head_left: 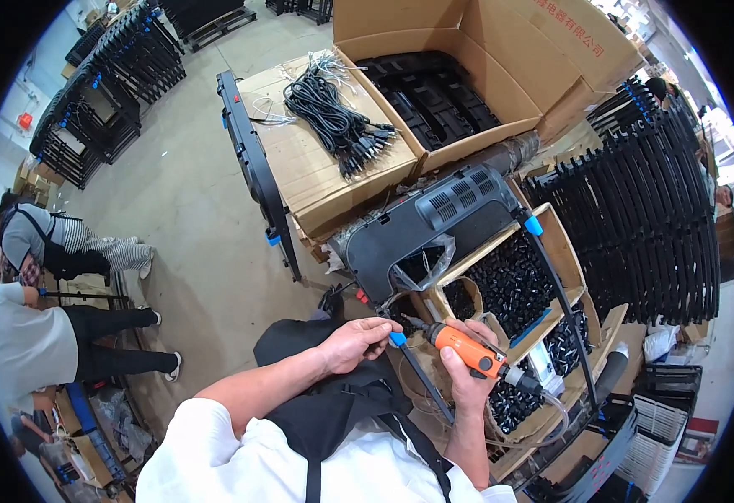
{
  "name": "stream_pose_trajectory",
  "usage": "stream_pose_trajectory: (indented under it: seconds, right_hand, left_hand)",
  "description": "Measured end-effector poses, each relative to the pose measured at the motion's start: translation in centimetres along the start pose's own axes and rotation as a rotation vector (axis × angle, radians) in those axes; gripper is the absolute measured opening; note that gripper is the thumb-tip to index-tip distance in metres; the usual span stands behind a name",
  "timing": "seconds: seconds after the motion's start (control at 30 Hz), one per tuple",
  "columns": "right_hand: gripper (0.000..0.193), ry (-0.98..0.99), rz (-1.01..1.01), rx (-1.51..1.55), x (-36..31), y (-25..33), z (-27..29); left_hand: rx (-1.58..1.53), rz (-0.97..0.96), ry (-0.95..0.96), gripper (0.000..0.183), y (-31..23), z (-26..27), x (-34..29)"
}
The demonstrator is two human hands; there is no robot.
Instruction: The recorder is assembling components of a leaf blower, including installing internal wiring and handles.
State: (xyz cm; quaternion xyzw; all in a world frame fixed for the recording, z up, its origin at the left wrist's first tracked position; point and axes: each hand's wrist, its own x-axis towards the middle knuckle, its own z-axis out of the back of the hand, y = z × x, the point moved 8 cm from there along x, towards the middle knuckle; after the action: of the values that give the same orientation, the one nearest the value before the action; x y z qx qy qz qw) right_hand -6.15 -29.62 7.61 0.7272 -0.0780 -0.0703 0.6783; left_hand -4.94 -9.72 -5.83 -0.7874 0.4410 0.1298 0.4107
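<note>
My right hand (470,377) is wrapped round an orange air screwdriver (465,347), its hose trailing from the rear. The tool's tip points left, toward my left hand (352,344). That hand's thumb and fingers are pinched together beside a blue clip (397,339) on a black frame. What lies between the fingertips is too small to make out. In front of me rests the frame's black plastic housing (447,210), with vent slots and a clear plastic bag (436,267) hanging at its opening. Another blue clip (534,226) sits on the frame's right bar (564,298).
Cardboard bins (561,243) of small black parts lie beneath the frame. Beyond are bundled black cables (333,113) on a carton and an open box (501,130) of black mouldings. Stacked black frames (635,210) stand right. Two co-workers (40,335) are at left.
</note>
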Motion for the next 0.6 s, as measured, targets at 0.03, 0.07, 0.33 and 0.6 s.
stream_pose_trajectory:
  seconds: [0.03,0.07,0.33,0.6]
  right_hand:
    - [0.055,0.011,0.005,0.001,-0.3,0.1,-0.2]
    - [0.055,0.006,0.005,0.000,-0.5,0.2,-0.3]
    - [0.055,-0.002,-0.037,-0.069,-2.9,-1.1,-1.1]
    - [0.056,0.034,-0.025,-0.164,-3.2,-1.1,-5.1]
  left_hand:
    - [-0.010,0.010,-0.017,0.029,0.1,0.0,-0.2]
    - [-0.012,0.024,-0.005,0.030,0.5,0.5,-0.1]
    - [-0.140,0.145,-0.110,0.033,0.8,1.8,-0.3]
    - [-0.414,0.200,-0.012,0.032,1.3,3.3,0.3]
